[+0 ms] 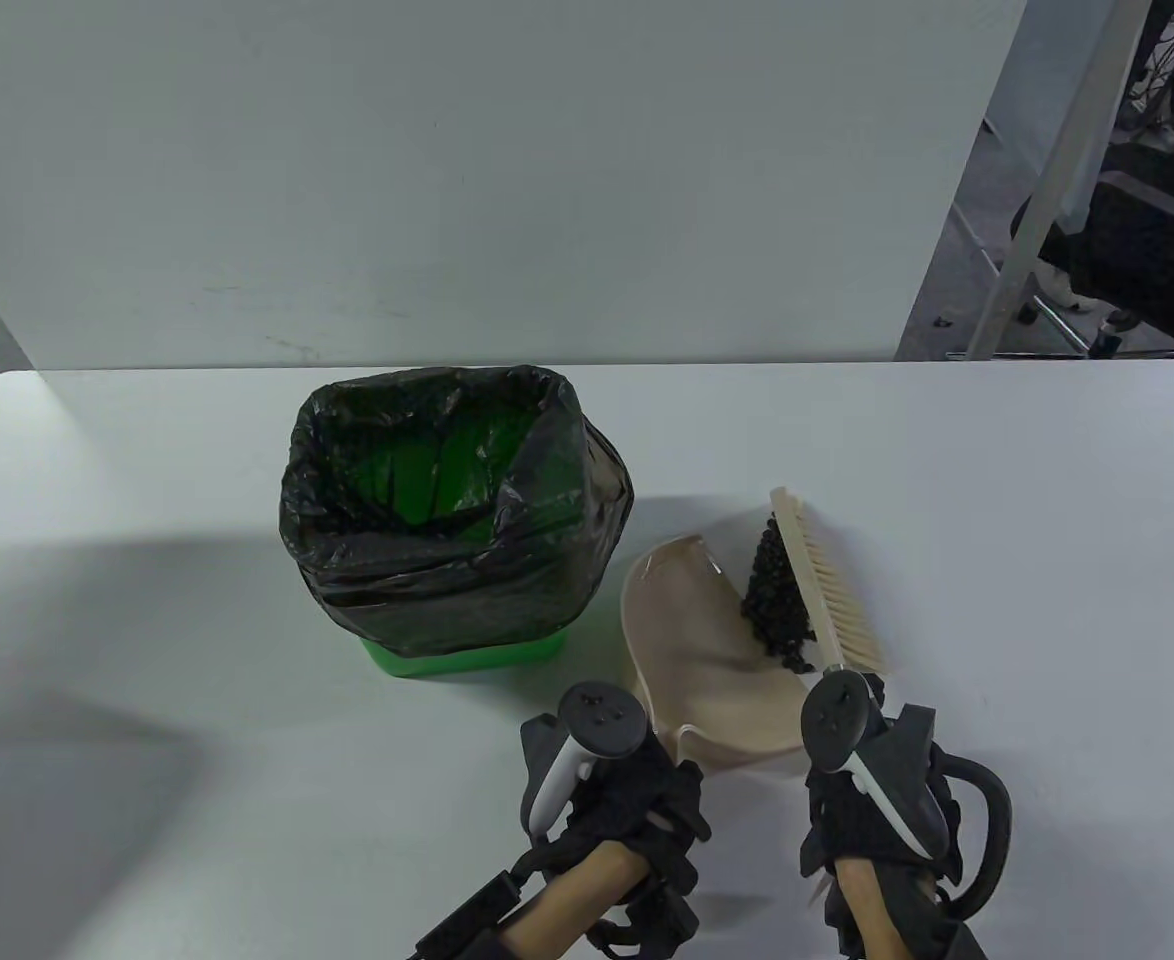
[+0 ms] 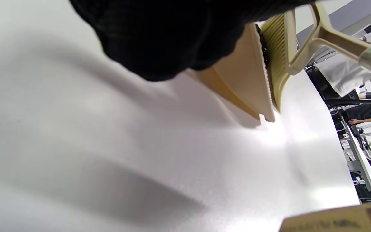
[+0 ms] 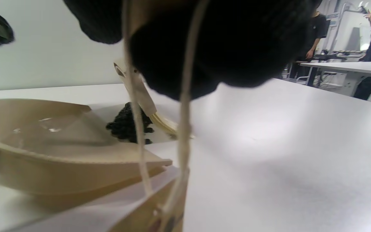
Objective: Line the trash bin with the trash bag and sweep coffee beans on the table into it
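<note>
1. Trash bin (image 1: 467,655): green, it stands left of centre on the white table (image 1: 147,600), lined with a black trash bag (image 1: 447,520) folded over its rim and hanging down the outside. You can see the green floor through the bag; I can tell of nothing lying inside.
2. No brand or readable writing shows on anything; the paper tag (image 3: 159,212) tied by string (image 3: 182,106) near your right hand carries marks too blurred to read.
3. Your left hand (image 1: 637,800) sits at the handle end of the beige dustpan (image 1: 697,640), just right of the bin. The glove hides the fingers, so I cannot tell how they close on it.
4. The dustpan's tray looks bare, with its lip on the table.
5. Coffee beans (image 1: 777,600) lie in a dark heap at the dustpan's right edge, touching the bristles.
6. The hand brush (image 1: 827,580), with wooden back and pale bristles, rests against the beans' right side.
7. Your right hand (image 1: 877,800) is wrapped around the brush handle, fingers curled about it in the right wrist view.
</note>
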